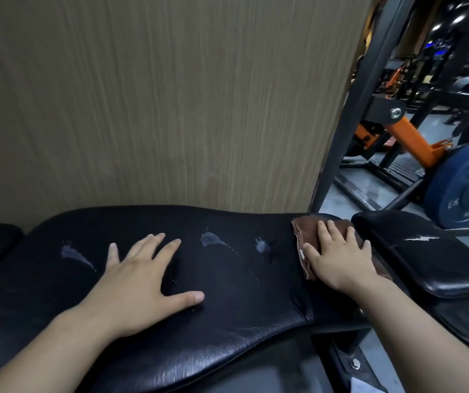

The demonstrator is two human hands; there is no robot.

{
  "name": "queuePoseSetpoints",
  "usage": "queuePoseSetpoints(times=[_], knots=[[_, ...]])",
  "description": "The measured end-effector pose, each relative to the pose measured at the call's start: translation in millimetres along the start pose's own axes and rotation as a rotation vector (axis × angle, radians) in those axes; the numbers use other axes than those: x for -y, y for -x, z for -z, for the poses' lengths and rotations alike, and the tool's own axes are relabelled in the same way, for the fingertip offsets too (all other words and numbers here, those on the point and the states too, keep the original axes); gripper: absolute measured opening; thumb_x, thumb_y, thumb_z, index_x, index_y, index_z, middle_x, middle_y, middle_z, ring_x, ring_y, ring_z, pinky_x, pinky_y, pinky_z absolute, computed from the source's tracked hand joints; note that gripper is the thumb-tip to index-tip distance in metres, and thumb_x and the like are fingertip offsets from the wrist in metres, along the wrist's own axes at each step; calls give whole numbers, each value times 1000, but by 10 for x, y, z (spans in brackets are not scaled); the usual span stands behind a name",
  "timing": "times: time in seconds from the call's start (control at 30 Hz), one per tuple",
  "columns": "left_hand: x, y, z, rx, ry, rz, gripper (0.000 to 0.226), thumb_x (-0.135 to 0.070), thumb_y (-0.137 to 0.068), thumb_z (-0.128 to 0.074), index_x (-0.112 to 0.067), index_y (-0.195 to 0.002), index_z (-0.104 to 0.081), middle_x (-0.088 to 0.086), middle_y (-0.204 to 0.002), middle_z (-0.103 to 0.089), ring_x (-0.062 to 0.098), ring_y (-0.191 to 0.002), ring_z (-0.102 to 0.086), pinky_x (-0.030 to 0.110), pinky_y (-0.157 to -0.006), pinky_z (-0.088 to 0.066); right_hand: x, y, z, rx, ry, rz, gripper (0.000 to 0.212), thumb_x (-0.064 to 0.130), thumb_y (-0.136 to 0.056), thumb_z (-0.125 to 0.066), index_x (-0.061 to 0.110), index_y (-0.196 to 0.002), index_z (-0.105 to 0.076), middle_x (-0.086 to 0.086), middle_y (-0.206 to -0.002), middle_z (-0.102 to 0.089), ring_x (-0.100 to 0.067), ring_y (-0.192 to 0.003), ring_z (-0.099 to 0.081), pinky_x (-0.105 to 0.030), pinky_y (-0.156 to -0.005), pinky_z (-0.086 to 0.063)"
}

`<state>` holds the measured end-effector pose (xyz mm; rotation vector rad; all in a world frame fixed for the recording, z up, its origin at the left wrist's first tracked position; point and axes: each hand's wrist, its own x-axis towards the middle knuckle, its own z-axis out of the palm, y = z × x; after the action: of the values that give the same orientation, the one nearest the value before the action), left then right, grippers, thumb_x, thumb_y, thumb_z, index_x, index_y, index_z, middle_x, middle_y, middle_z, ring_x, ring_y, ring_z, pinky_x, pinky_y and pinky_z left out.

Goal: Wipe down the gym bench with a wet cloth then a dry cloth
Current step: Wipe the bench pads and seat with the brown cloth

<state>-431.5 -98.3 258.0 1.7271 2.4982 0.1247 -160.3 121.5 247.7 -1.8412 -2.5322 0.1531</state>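
Observation:
A black padded gym bench (227, 321) runs across the lower part of the view, with three whitish wet splashes (212, 239) on its top. My left hand (139, 285) lies flat on the pad near the middle, fingers spread, holding nothing. My right hand (338, 256) presses flat on a folded brown cloth (302, 236) at the pad's right end. The cloth's right part is hidden under my hand.
A second black pad (432, 259) with a torn spot adjoins on the right. A wood-grain wall panel (156, 103) stands right behind the bench. To the right rise a dark steel upright (349, 117), an orange machine arm (409, 137) and a blue weight plate (463, 182).

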Motion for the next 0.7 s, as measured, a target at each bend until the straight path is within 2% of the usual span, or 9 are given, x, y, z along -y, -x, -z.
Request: queuePoseSetpoints(times=[0.23,0.37,0.7], knots=[[193,31,15,4,-16,50,116,-100,-61,-21,-37,-156,0,-6,-166,2,11,-152,8,57,-121,1,659,14,-89,1,20,165,73,60,-98,-17,24,-158,3,1,-167,5,-35,-152,5,-60,-118,-3],[359,57,9,1,-23,85,119,-102,-58,-15,-37,-156,-1,-6,-166,1,12,-152,7,56,-121,-1,970,18,-126,10,26,210,73,60,-98,-17,23,-158,3,1,-167,6,-36,-152,7,-61,-118,-2],[817,176,97,3,-5,188,114,-98,-63,-23,-36,-157,-2,-3,-166,1,14,-152,7,55,-121,2,1812,34,-198,12,15,297,74,59,-98,-17,21,-158,3,-3,-167,3,-39,-151,4,-62,-118,-4]])
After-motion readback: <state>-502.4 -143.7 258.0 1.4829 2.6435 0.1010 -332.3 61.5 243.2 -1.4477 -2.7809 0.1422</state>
